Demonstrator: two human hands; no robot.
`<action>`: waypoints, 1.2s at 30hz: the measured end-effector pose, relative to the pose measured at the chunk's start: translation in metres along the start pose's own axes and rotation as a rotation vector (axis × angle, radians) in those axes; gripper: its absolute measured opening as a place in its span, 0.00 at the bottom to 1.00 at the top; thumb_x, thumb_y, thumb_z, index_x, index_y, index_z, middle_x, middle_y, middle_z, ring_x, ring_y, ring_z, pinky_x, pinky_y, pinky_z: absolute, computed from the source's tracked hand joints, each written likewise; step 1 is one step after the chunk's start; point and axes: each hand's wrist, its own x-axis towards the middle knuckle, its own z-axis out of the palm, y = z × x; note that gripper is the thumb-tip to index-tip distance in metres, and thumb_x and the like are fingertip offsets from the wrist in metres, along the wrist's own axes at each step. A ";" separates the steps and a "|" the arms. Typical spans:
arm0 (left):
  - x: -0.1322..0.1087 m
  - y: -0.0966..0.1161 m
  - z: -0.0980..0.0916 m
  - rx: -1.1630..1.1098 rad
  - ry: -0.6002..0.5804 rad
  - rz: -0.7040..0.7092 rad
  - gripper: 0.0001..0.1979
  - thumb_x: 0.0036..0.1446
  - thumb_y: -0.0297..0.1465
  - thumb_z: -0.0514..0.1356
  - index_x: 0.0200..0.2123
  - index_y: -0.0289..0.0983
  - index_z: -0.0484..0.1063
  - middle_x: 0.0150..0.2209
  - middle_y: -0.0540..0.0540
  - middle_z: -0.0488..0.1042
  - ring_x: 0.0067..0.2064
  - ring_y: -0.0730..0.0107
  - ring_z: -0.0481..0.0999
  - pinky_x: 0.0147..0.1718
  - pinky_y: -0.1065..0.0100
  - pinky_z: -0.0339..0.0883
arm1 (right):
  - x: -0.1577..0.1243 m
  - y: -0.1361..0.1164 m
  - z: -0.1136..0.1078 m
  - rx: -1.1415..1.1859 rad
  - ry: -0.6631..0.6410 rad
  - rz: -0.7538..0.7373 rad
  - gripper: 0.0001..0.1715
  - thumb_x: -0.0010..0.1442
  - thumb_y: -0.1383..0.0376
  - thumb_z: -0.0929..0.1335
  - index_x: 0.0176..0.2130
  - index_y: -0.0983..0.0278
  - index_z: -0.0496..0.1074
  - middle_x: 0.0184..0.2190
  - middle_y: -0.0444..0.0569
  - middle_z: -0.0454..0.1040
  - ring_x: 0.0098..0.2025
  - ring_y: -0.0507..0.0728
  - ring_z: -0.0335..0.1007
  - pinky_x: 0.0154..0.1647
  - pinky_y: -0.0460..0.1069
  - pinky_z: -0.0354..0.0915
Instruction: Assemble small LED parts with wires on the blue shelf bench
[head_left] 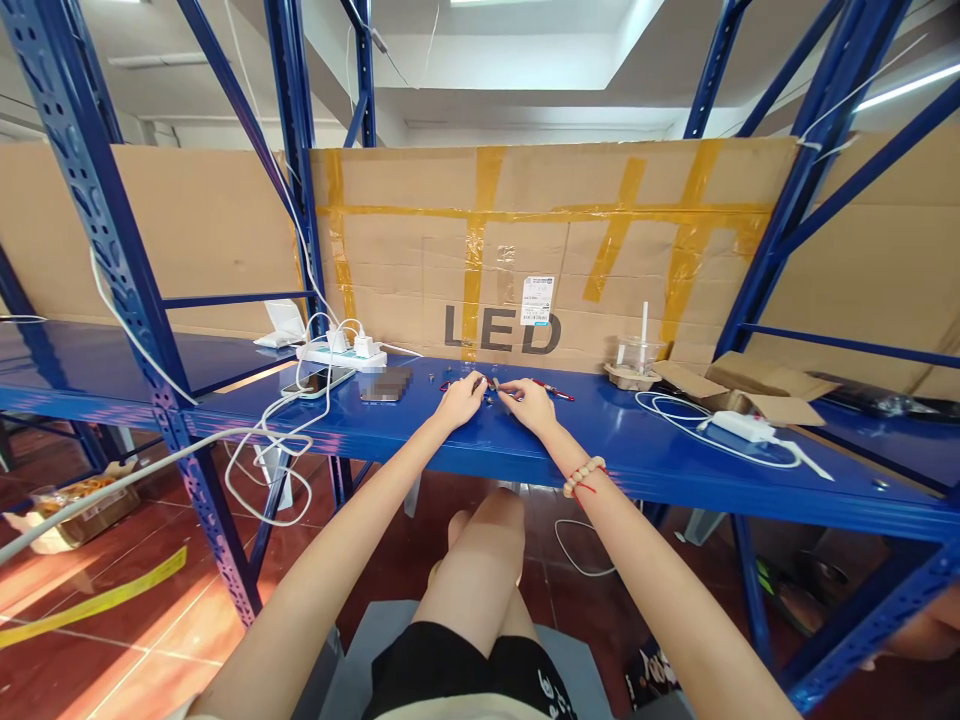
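Note:
My left hand (460, 401) and my right hand (528, 403) rest close together over the blue shelf top (420, 432). The fingers of both are drawn into a pinch, and whatever lies in them is too small to make out. Just beyond the right hand, a thin red, pen-like tool (555, 390) lies on the shelf; part of it is hidden by the fingers. A bit of red also shows behind the left fingers. Several tiny dark pieces are scattered around and between the hands.
Left stand a white power strip (341, 357) with plugs, a phone (318, 383) and loose white cables. At right are a clear plastic cup (634, 358) with a straw, a coiled white cable with an adapter (742, 427), and opened cardboard (757, 387). Blue posts flank the shelf; cardboard (405, 270) backs it.

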 end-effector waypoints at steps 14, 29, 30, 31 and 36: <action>0.003 -0.007 0.004 -0.017 -0.029 0.120 0.14 0.59 0.32 0.43 0.43 0.39 0.64 0.29 0.50 0.72 0.33 0.72 0.71 0.37 0.70 0.62 | 0.000 -0.001 0.004 -0.177 -0.145 -0.185 0.11 0.56 0.62 0.65 0.37 0.58 0.75 0.38 0.48 0.73 0.41 0.57 0.66 0.43 0.53 0.61; 0.001 -0.007 0.004 -0.044 -0.048 0.110 0.14 0.60 0.36 0.43 0.44 0.39 0.63 0.25 0.51 0.69 0.30 0.71 0.70 0.36 0.69 0.64 | 0.007 0.012 0.011 0.062 0.047 -0.078 0.16 0.59 0.63 0.59 0.37 0.63 0.74 0.37 0.50 0.75 0.38 0.55 0.70 0.42 0.51 0.64; 0.001 -0.007 0.004 -0.043 -0.049 0.115 0.14 0.60 0.35 0.43 0.44 0.39 0.63 0.25 0.51 0.69 0.30 0.71 0.70 0.36 0.69 0.64 | 0.008 0.013 0.011 0.065 0.054 -0.082 0.16 0.59 0.62 0.59 0.36 0.63 0.74 0.37 0.50 0.75 0.38 0.56 0.70 0.42 0.51 0.64; 0.002 -0.007 0.005 -0.041 -0.050 0.118 0.14 0.60 0.35 0.43 0.44 0.39 0.64 0.25 0.51 0.69 0.30 0.72 0.70 0.36 0.69 0.64 | 0.008 0.012 0.010 0.077 0.056 -0.079 0.17 0.59 0.61 0.59 0.35 0.63 0.74 0.36 0.50 0.75 0.37 0.56 0.70 0.42 0.51 0.64; 0.002 -0.006 0.005 -0.014 -0.041 0.114 0.15 0.60 0.34 0.43 0.44 0.39 0.65 0.27 0.49 0.71 0.33 0.71 0.71 0.39 0.69 0.64 | 0.005 0.007 0.005 0.252 0.128 0.003 0.14 0.54 0.59 0.64 0.32 0.65 0.75 0.30 0.50 0.76 0.32 0.56 0.71 0.37 0.50 0.66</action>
